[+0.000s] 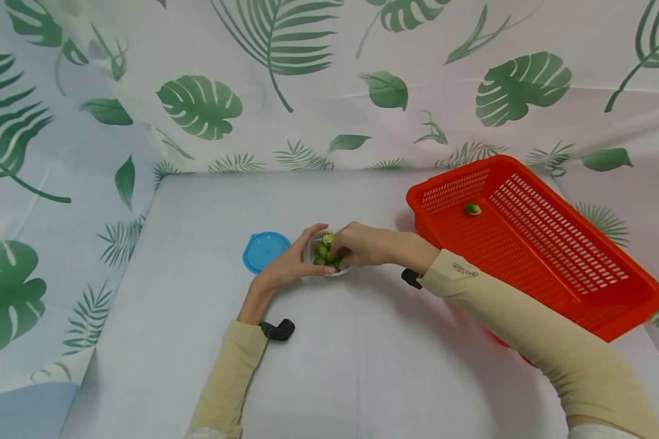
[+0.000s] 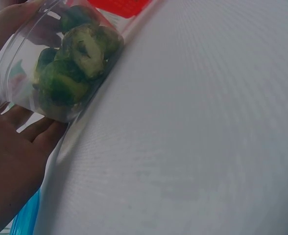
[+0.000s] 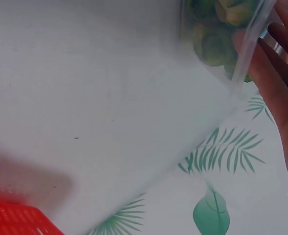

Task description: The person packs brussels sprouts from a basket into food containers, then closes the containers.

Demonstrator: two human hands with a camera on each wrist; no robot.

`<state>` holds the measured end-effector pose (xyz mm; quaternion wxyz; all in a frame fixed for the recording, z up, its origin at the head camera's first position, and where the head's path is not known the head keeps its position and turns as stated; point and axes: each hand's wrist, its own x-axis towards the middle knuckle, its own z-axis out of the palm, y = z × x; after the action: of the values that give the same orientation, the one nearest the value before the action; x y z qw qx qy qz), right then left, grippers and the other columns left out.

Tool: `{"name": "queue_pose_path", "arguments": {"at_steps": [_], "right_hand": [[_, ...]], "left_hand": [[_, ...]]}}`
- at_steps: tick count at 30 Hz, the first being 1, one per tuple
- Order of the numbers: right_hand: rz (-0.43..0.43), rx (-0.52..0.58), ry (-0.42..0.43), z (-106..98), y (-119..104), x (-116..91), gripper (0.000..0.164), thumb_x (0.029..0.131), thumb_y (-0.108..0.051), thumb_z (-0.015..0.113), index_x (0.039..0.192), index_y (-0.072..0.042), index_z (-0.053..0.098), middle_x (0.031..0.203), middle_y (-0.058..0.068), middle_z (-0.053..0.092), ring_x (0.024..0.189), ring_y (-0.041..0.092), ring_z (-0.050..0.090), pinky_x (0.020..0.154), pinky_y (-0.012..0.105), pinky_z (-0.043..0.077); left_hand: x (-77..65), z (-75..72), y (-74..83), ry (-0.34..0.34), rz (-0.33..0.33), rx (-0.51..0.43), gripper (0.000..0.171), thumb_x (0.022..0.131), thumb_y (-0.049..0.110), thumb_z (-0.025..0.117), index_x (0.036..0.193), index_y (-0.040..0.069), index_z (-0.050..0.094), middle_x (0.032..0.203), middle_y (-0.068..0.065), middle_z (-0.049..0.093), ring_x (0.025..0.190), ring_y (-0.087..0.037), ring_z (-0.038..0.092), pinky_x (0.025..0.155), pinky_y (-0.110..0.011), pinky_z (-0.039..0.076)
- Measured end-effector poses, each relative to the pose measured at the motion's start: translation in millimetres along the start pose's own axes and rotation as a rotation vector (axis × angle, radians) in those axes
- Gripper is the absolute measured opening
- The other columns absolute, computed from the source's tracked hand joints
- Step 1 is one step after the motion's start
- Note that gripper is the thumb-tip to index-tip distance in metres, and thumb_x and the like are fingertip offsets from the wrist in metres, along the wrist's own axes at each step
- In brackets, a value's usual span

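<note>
A small clear plastic container holding several green Brussels sprouts stands near the middle of the table. My left hand grips its left side, thumb and fingers spread around the wall. My right hand comes in from the right over the rim, its bent fingers down among the sprouts. Its fingertips are partly hidden, and I cannot tell whether they pinch a sprout. In the right wrist view, a finger reaches past the container's edge toward the sprouts. A round blue lid lies beside my left hand.
A large red plastic basket stands at the right, partly under my right forearm, with one Brussels sprout inside toward its far left end. White cloth covers the table. Leaf-patterned curtains hang along the back and sides.
</note>
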<state>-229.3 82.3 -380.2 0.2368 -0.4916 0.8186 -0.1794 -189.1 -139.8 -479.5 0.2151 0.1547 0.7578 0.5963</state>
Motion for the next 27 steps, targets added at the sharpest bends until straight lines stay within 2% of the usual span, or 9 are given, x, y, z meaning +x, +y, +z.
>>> {"name": "queue_pose_path", "arguments": {"at_steps": [3, 10, 14, 21, 27], "right_hand": [[-0.02, -0.001, 0.025, -2.4, -3.8, -4.3, 0.022, 0.089, -0.002, 0.079, 0.11, 0.0, 0.077, 0.106, 0.011, 0.076, 0.094, 0.021, 0.066, 0.091, 0.036, 0.059], [-0.056, 0.046, 0.054, -9.4, -9.6, -16.0, 0.022, 0.09, 0.0, 0.077, 0.112, 0.003, 0.076, 0.11, 0.015, 0.075, 0.092, 0.022, 0.07, 0.087, 0.037, 0.061], [-0.037, 0.053, 0.076, -15.0, -10.2, -23.9, 0.021, 0.091, -0.002, 0.076, 0.111, 0.002, 0.076, 0.111, 0.014, 0.075, 0.092, 0.022, 0.072, 0.087, 0.04, 0.061], [0.016, 0.015, 0.115, -32.4, -9.8, -40.4, 0.023, 0.093, -0.008, 0.076, 0.115, -0.002, 0.076, 0.112, 0.01, 0.076, 0.094, 0.022, 0.072, 0.088, 0.042, 0.06], [0.079, 0.006, 0.163, -46.2, -7.8, -58.7, 0.023, 0.093, -0.011, 0.076, 0.115, -0.006, 0.077, 0.111, 0.007, 0.077, 0.095, 0.021, 0.072, 0.089, 0.042, 0.06]], "left_hand": [[-0.7, -0.3, 0.6, -0.001, -0.001, -0.006, 0.093, 0.088, 0.029, 0.083, 0.16, 0.041, 0.026, 0.17, 0.006, 0.02, 0.159, -0.021, 0.009, 0.124, -0.062, 0.015], [-0.8, 0.6, 1.4, 0.004, -0.002, 0.023, 0.095, 0.088, 0.03, 0.083, 0.162, 0.036, 0.024, 0.17, 0.005, 0.019, 0.158, -0.023, 0.012, 0.123, -0.063, 0.018], [-0.5, 1.5, 0.9, 0.011, -0.006, 0.026, 0.094, 0.088, 0.029, 0.083, 0.161, 0.039, 0.024, 0.17, 0.006, 0.019, 0.159, -0.023, 0.01, 0.123, -0.064, 0.016], [1.1, 1.2, -1.7, 0.015, -0.007, 0.033, 0.096, 0.088, 0.029, 0.083, 0.163, 0.034, 0.023, 0.17, 0.006, 0.02, 0.16, -0.022, 0.005, 0.123, -0.066, 0.014], [1.3, 3.4, -0.6, 0.03, -0.026, 0.038, 0.094, 0.086, 0.034, 0.084, 0.16, 0.041, 0.026, 0.169, 0.007, 0.024, 0.159, -0.023, 0.009, 0.123, -0.065, 0.015]]}}
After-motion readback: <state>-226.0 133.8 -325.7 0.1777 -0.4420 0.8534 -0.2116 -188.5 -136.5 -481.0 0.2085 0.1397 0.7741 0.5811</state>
